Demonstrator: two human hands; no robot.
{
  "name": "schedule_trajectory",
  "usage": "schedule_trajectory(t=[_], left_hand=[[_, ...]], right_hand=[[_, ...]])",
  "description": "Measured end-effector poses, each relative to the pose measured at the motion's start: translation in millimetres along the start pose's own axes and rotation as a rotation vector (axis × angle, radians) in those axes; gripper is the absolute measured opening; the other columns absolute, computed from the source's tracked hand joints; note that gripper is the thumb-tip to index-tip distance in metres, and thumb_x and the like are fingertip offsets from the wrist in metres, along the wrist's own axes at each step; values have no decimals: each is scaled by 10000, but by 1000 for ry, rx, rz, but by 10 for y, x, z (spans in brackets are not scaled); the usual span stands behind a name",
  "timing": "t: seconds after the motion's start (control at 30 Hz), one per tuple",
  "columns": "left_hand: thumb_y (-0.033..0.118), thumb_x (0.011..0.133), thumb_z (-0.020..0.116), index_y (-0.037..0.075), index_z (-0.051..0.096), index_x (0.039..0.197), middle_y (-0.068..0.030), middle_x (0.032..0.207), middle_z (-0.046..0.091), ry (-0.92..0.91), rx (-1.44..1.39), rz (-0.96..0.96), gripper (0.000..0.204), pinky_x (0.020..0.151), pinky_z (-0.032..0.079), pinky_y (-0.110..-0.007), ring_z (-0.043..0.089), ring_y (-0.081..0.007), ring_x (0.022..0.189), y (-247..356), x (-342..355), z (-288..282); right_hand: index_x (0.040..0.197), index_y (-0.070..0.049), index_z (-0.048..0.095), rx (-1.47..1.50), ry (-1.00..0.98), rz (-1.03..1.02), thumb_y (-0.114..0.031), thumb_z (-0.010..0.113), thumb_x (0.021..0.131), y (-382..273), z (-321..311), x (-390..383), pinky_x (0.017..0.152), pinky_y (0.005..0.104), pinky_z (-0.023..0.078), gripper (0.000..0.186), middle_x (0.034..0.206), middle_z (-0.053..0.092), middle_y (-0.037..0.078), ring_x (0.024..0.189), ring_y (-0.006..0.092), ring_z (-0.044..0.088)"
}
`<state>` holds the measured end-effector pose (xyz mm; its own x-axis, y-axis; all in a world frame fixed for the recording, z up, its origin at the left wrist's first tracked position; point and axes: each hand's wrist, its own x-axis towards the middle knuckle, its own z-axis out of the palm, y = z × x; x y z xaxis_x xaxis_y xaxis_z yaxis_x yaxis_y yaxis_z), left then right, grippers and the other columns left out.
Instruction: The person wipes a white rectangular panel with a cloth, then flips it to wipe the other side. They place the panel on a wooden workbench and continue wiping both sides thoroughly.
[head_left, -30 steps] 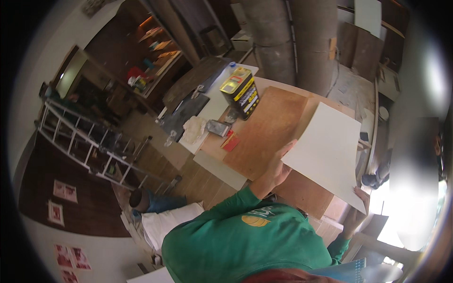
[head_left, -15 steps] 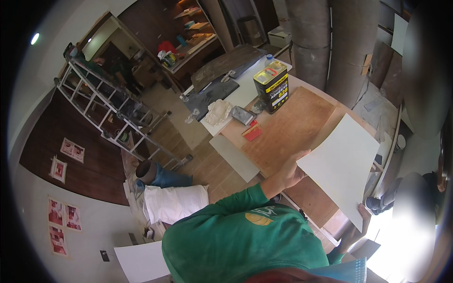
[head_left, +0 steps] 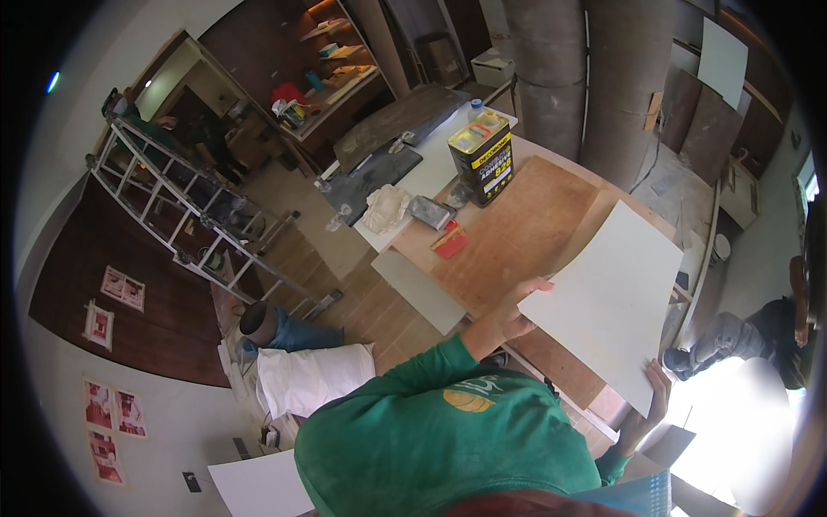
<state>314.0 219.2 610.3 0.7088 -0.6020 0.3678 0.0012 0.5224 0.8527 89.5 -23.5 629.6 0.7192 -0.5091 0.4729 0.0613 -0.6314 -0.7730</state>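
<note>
A large white sheet (head_left: 610, 297), slightly bowed, is held up over the near right part of the worktable. My left hand (head_left: 520, 310) grips its left corner, with the thumb on the upper face and the fingers partly hidden beneath. On the near right edge, my right hand (head_left: 658, 389) is closed on the same sheet. Beyond it lies a brown wooden board (head_left: 508, 233) on the table. A black and yellow adhesive can (head_left: 482, 164) stands upright at the board's far edge. Left of the can are a red scraper (head_left: 449, 240) and a dark grey block (head_left: 429, 212).
A crumpled pale cloth (head_left: 385, 208) and dark panels (head_left: 379, 177) lie at the table's far left. A metal ladder (head_left: 185, 207) with a person by it stands at left. A white sack (head_left: 314, 377) sits on the floor. Another person's dark-clad legs (head_left: 732, 336) show at right.
The sheet has shifted slightly left and nearer to me, with both hands still on it. The whole view has moved a little, and more of the right side shows.
</note>
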Motion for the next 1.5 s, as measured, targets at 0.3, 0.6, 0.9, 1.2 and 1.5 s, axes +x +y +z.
schedule_trajectory(t=[0.3,0.6,0.9,1.2,1.5], left_hand=[[134,947,493,-2,377,1525,-152,1428,540,182,-554,-627,605,1080,484,-385,587,-241,1258,99,27,-90],[91,951,466,12,385,1538,-172,1483,520,191,-679,-728,598,1141,441,-414,548,-283,1331,22,98,-210],[165,920,460,4,338,1568,-215,1544,457,188,-445,-831,678,1192,380,-472,473,-352,1409,-48,-37,-226],[195,940,474,0,350,1558,-200,1539,467,154,-96,-871,659,1207,351,-477,457,-357,1421,-23,-226,-291],[175,1029,514,-20,495,1455,-166,1413,581,300,310,-841,468,1068,470,-395,591,-280,1262,-389,-618,-505]], right_hand=[[1294,2,678,-57,60,67,-27,645,912,-19,9,-90,1030,419,519,385,1336,642,203,1235,323,631],[1405,-18,595,-16,28,257,116,603,901,77,-156,-129,1034,375,537,522,1383,627,139,1254,286,623],[1319,26,637,770,93,776,-372,485,1097,287,-92,-466,826,289,549,481,1107,712,88,1013,137,664],[1189,34,706,701,76,673,-359,741,948,324,256,-687,952,340,513,463,1108,723,138,1028,200,671],[1279,-76,715,427,107,578,-264,700,940,492,378,-1039,1089,430,433,388,1332,610,151,1268,316,535]])
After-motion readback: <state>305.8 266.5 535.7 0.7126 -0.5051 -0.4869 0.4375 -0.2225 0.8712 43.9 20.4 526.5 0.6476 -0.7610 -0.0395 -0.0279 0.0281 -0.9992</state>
